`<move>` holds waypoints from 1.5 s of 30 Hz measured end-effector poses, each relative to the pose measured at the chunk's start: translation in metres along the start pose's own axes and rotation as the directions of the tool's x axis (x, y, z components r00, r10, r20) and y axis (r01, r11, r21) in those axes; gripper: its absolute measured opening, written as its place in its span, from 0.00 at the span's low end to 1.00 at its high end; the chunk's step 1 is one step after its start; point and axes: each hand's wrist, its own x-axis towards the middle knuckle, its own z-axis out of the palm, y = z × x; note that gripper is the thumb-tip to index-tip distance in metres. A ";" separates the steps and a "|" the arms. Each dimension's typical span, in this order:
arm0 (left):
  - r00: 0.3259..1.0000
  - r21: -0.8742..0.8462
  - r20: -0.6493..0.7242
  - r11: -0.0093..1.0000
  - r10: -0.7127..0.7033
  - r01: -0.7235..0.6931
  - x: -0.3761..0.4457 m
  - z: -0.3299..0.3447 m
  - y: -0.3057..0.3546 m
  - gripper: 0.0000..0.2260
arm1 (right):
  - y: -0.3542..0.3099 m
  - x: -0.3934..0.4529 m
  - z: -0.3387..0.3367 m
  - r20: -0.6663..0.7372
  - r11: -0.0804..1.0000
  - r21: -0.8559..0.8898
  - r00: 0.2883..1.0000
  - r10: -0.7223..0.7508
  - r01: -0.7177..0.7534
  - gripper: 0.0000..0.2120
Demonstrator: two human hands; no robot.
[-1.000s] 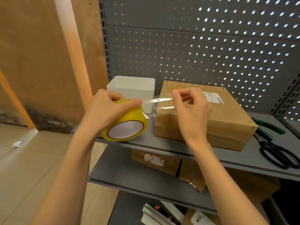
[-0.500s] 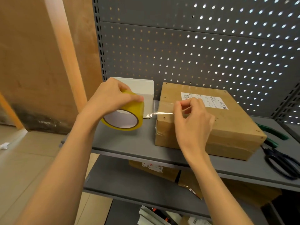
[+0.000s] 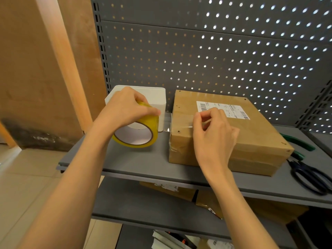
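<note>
Two hands taped a carton (image 3: 251,141) on the shelf (image 3: 143,162).
Left hand (image 3: 125,108) gripped the roll (image 3: 145,132) just left of it; right hand (image 3: 213,133) pinched the strip (image 3: 179,124) end over its top, strip running sideways.

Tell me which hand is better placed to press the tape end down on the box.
Right. The right hand pinches the clear tape strip over the box top, while the left hand grips the tape roll beside it.

You see a shiny yellow plastic tape roll (image 3: 142,130), a brown matt cardboard box (image 3: 251,139), and a smooth grey metal shelf (image 3: 143,162).
</note>
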 end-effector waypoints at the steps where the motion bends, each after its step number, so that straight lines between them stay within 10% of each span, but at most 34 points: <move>1: 1.000 0.016 0.000 1.000 0.000 0.000 0.000 0.000 0.000 0.14 | 0.001 0.000 0.000 0.009 1.000 -0.019 1.000 -0.002 0.002 0.05; 14: 0.998 0.041 0.064 0.999 -0.012 0.010 0.005 0.011 -0.007 0.15 | 0.003 0.002 -0.004 0.162 0.971 -0.239 0.987 0.023 0.017 0.10; 29: 0.998 0.033 0.048 0.999 -0.030 0.029 0.005 0.025 -0.013 0.15 | 0.009 0.006 -0.006 0.096 1.000 -0.030 0.995 0.005 -0.002 0.12; 36: 0.997 0.098 0.055 0.994 -0.044 0.039 0.006 0.032 -0.009 0.16 | 0.006 -0.016 0.001 0.347 0.864 -0.114 0.834 -0.429 0.491 0.29; 45: 0.995 0.024 0.069 0.998 -0.065 0.064 0.002 0.028 -0.013 0.18 | 0.014 -0.018 0.010 0.315 0.740 -0.327 0.806 -0.501 0.588 0.30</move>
